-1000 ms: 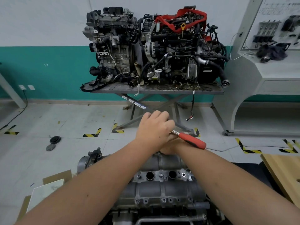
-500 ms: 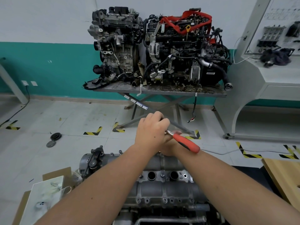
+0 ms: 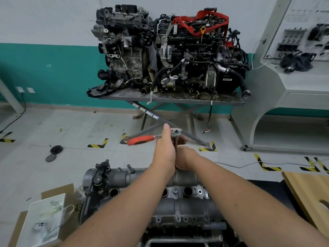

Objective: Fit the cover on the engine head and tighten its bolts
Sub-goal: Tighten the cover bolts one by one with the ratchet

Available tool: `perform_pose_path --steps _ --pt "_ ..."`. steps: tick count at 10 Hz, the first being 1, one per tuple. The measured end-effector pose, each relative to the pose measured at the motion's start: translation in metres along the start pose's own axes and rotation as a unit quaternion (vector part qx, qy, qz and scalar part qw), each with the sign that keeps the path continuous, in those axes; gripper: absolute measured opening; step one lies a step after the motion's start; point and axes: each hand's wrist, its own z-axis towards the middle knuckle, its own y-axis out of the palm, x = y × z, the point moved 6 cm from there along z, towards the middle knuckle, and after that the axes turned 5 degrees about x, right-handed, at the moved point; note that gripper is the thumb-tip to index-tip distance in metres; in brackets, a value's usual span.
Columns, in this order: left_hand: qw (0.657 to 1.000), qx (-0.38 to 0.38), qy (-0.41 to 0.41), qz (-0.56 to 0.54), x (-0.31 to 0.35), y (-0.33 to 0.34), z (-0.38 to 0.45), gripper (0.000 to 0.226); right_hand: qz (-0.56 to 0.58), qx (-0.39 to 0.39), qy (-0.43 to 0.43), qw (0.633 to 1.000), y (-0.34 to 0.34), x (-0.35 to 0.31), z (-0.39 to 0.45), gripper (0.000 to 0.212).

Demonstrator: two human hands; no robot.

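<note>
The person is leaning over the engine head (image 3: 178,207), both arms reaching to the far edge of its cover (image 3: 185,175). The left hand (image 3: 164,148) is curling round the ratchet (image 3: 154,138) close to its head, thumb pointing up. The right hand (image 3: 185,155) is gripping the upright extension bar (image 3: 175,145) under the ratchet head. The ratchet is lying nearly level, its red handle pointing left. The cover is sitting on the head, its long axis running left to right.
</note>
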Motion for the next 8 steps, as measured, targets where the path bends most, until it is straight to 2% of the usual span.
perform_pose_path --steps 1,2,3,4,5,6,7,8 --pt "0.996 -0.036 -0.044 0.064 0.011 -0.007 0.011 0.062 0.047 0.018 0.008 0.999 -0.002 -0.001 -0.005 0.034" --pt "0.986 -0.073 -0.081 0.129 0.027 -0.004 0.013 0.044 0.072 0.013 0.016 0.997 -0.006 -0.002 -0.011 0.036" --pt "0.964 -0.104 -0.081 0.229 0.038 -0.002 0.017 0.032 0.129 -0.041 0.008 0.991 -0.007 0.000 -0.017 0.019" --pt "0.934 -0.120 -0.060 0.331 0.051 0.003 0.018 0.023 0.446 -0.020 0.057 0.893 -0.032 0.010 -0.024 0.023" --pt "0.887 -0.143 -0.028 0.439 0.061 0.008 0.022 0.026 0.775 -0.065 0.055 0.627 -0.058 0.011 -0.027 0.027" --pt "0.828 -0.188 0.038 0.528 0.068 0.014 0.024 0.039 0.809 -0.093 -0.005 0.580 -0.075 -0.009 -0.035 0.041" --pt "0.841 -0.197 0.135 0.486 0.076 0.016 0.023 0.038 0.797 -0.075 -0.021 0.599 -0.075 -0.023 -0.035 0.018" --pt "0.931 -0.117 0.149 0.313 0.060 -0.003 0.019 0.036 0.806 -0.034 0.004 0.590 -0.073 -0.026 -0.031 0.015"
